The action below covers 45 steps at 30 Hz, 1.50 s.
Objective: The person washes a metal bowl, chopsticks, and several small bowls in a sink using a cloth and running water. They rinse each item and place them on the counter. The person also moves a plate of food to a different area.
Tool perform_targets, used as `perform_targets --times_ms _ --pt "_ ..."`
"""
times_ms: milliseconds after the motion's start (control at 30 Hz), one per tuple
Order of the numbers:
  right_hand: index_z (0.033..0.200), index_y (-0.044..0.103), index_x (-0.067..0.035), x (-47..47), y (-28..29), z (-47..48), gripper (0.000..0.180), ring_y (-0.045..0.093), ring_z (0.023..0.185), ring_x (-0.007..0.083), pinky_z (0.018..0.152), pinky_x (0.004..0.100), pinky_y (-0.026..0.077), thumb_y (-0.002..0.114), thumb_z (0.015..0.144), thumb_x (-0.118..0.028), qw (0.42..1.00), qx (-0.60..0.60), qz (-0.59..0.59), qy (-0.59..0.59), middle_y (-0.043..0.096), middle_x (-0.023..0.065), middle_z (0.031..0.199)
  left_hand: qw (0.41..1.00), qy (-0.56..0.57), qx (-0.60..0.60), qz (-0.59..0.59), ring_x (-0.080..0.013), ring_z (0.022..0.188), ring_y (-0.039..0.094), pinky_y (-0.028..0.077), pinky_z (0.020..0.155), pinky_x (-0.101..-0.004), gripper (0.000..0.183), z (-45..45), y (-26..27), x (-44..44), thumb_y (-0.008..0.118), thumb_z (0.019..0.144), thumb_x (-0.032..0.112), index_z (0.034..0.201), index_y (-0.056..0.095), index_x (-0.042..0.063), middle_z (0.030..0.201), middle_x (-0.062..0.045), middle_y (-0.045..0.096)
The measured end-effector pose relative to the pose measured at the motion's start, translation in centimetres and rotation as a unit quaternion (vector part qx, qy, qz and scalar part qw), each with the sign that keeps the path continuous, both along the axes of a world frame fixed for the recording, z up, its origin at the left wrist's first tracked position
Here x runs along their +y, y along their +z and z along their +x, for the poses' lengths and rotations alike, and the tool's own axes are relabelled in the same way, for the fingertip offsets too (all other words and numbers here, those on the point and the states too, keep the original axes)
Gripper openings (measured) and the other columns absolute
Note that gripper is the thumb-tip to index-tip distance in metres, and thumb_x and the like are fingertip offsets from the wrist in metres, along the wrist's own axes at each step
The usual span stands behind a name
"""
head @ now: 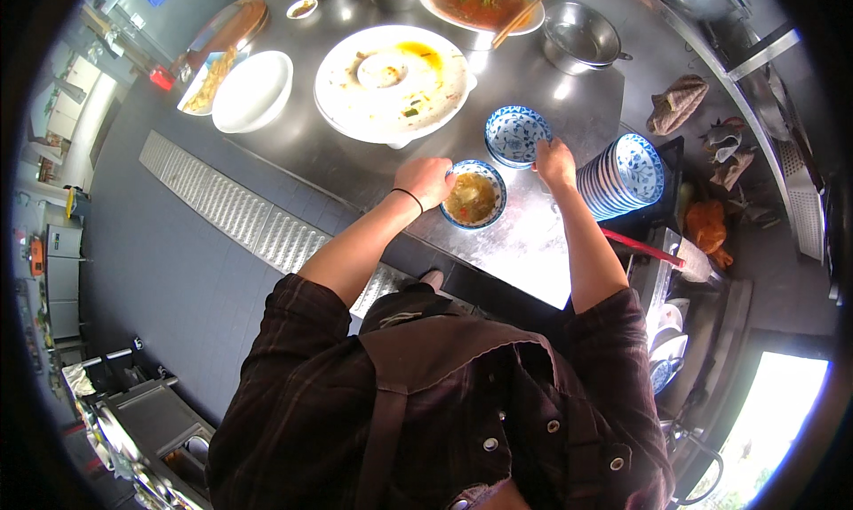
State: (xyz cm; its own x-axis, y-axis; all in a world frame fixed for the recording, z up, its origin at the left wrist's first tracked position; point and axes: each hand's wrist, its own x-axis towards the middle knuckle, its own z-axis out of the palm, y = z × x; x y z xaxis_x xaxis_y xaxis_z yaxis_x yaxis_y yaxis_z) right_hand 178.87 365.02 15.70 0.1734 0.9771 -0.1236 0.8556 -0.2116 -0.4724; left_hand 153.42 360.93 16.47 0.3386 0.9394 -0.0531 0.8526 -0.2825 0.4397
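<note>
My left hand (426,180) grips the rim of a blue-and-white bowl (496,210) that holds a brownish soup or leftover liquid (471,197). Just beyond it, my right hand (555,162) has hold of the right edge of another patterned bowl (516,135), whose inside looks bare. A second rim shows beneath that bowl, so it seems to sit in a small stack. To the right of my right forearm, a tall stack of matching bowls (623,173) leans over on its side.
A white ring-shaped dish (433,90) with food remains stands on the steel table (300,137). Further back are a plate of red sauce (460,7) with chopsticks (518,22) and a steel pot (580,37). White bowls (256,90) stand left; a red handle (643,247) lies right.
</note>
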Motion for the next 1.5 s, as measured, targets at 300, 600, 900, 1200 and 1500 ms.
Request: perform_targets --times_ms 300,600,900,1200,1500 --pt "0.083 0.060 0.002 -6.7 -0.3 -2.6 0.040 0.062 0.077 0.0371 0.071 0.0424 0.048 0.050 0.087 -0.037 0.991 0.032 0.115 -0.051 0.062 0.0238 0.079 1.000 -0.001 0.004 -0.018 -0.0338 0.075 0.060 0.047 0.066 -0.0444 0.026 -0.2 0.0 0.0 0.052 0.081 0.031 0.076 0.062 0.007 0.076 -0.016 0.062" --pt "0.075 0.061 -0.001 -9.8 0.8 -4.1 0.040 0.062 0.067 0.0285 0.063 0.0401 0.049 0.051 0.083 -0.038 0.988 0.146 -0.035 0.040 0.061 0.0188 0.067 0.977 -0.007 -0.112 -0.184 -0.0211 0.049 0.054 0.041 0.045 -0.0338 0.028 -0.8 -0.4 1.3 0.053 0.084 0.026 0.073 0.058 0.002 0.058 -0.009 0.055" --pt "0.125 0.038 -0.005 -10.4 2.8 -4.2 0.047 0.057 0.083 0.0199 0.057 0.0293 0.053 0.051 0.081 -0.017 0.782 0.613 -0.084 -0.074 0.052 0.0133 0.107 0.938 -0.019 -0.309 -0.156 -0.0069 0.043 0.043 0.035 0.040 -0.0231 0.032 0.3 -0.7 0.1 0.052 0.090 0.028 0.071 0.054 0.003 0.053 0.001 0.047" --pt "0.126 0.041 -0.006 -10.1 1.7 -3.4 0.051 0.055 0.095 0.0218 0.068 0.0326 0.050 0.053 0.077 -0.012 0.855 0.514 0.025 -0.062 0.052 0.0135 0.112 0.957 0.127 -0.246 -0.083 -0.0134 0.059 0.059 0.048 0.046 -0.0236 0.036 -1.3 -3.3 -0.7 0.061 0.083 0.023 0.108 0.052 -0.001 0.085 -0.008 0.060" --pt "0.115 0.050 -0.008 -10.9 5.8 -6.2 0.059 0.050 0.095 0.0329 0.083 0.0395 0.045 0.070 0.060 -0.013 0.949 0.041 0.273 0.151 0.050 0.0154 0.103 0.961 0.087 -0.224 -0.139 -0.0155 0.046 0.055 0.043 0.039 -0.0292 0.028 0.1 -3.0 -2.0 0.046 0.083 0.007 0.109 0.052 0.000 0.066 -0.011 0.060"
